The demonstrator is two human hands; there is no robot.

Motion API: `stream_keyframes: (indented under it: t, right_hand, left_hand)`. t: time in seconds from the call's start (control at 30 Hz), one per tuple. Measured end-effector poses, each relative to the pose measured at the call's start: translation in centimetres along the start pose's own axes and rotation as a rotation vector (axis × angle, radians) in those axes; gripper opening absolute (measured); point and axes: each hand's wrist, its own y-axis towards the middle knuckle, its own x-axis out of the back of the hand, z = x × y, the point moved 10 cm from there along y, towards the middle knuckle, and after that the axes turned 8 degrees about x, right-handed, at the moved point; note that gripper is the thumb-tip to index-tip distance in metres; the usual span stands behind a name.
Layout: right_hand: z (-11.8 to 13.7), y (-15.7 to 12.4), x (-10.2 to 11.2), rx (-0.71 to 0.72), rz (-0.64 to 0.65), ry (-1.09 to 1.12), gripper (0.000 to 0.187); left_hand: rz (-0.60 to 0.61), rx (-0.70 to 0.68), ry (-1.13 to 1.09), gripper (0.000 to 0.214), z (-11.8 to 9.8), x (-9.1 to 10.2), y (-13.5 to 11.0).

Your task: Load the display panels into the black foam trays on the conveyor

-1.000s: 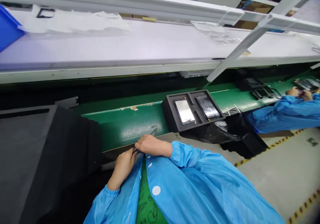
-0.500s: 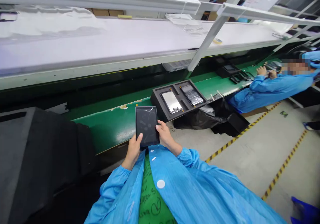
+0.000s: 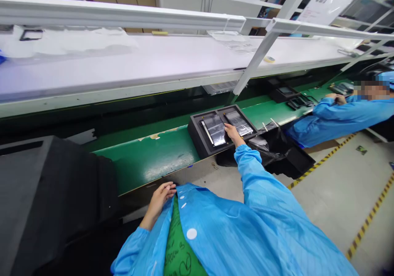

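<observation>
My right hand [image 3: 233, 134] reaches out to a black foam tray [image 3: 199, 138] and pinches the right edge of a dark, glossy tablet screen [image 3: 215, 129]. That screen lies over the left compartment, shifted a little to the right, so a white strip shows along its left side. In the right compartment rests a second screen [image 3: 237, 122] under shiny film. My left hand [image 3: 163, 194] is near the front of my blue coat with its fingers loosely bent and slightly apart, holding nothing.
The tray stands on a green bench [image 3: 166, 153] below a white shelf [image 3: 172, 58]. A large black box [image 3: 27, 194] is at left. Black bags [image 3: 273, 144] hang off the bench's edge at right, near a co-worker's blue sleeve [image 3: 329, 116].
Both hands held the tablet screen in front of my body. Now it is at the tray's left compartment in my right hand, and my left hand has let go.
</observation>
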Motion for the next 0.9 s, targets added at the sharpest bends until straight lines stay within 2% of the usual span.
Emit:
stream_keyframes:
  t: [0.1, 0.23, 0.37, 0.47, 0.53, 0.6, 0.7, 0.8, 0.9]
  right_hand:
    - [-0.4, 1.6, -1.2, 0.005, 0.055, -0.027, 0.053]
    - [-0.7, 2.8, -2.3, 0.0, 0.115, -0.098, 0.051]
    - [-0.5, 2.2, -2.8, -0.032, 0.107, -0.208, 0.05]
    - [0.4, 0.2, -4.1, -0.024, 0.085, -0.354, 0.066]
    - [1.2, -1.3, -5.7, -0.006, 0.125, -0.515, 0.086]
    - [1.7, -2.2, -7.0, -0.002, 0.193, -0.654, 0.097]
    - [2.5, -2.5, -7.6, 0.004, 0.234, -0.741, 0.093]
    - [3.1, -2.5, -7.0, 0.032, 0.228, -0.78, 0.088]
    - [2.6, -1.6, -6.4, 0.038, 0.203, -0.798, 0.087]
  left_hand:
    - [-0.069, 0.048, -0.032, 0.073, 2.4, 2.3, 0.3]
    - [-0.146, 0.084, -0.051, 0.066, 4.5, 4.6, 0.5]
    - [-0.19, 0.089, -0.089, 0.064, 5.5, 6.3, 0.5]
    - [-0.171, 0.087, -0.101, 0.064, 5.8, 6.6, 0.8]
    - [-0.177, 0.091, -0.091, 0.06, 5.8, 6.8, 1.1]
    - [-0.197, 0.093, -0.088, 0.058, 5.7, 7.0, 1.4]
    - [-0.19, 0.076, -0.102, 0.059, 5.4, 6.8, 1.7]
    - [-0.186, 0.018, -0.134, 0.058, 5.1, 6.6, 1.4]
    - [-0.234, -0.032, -0.168, 0.052, 5.1, 7.3, 1.0]
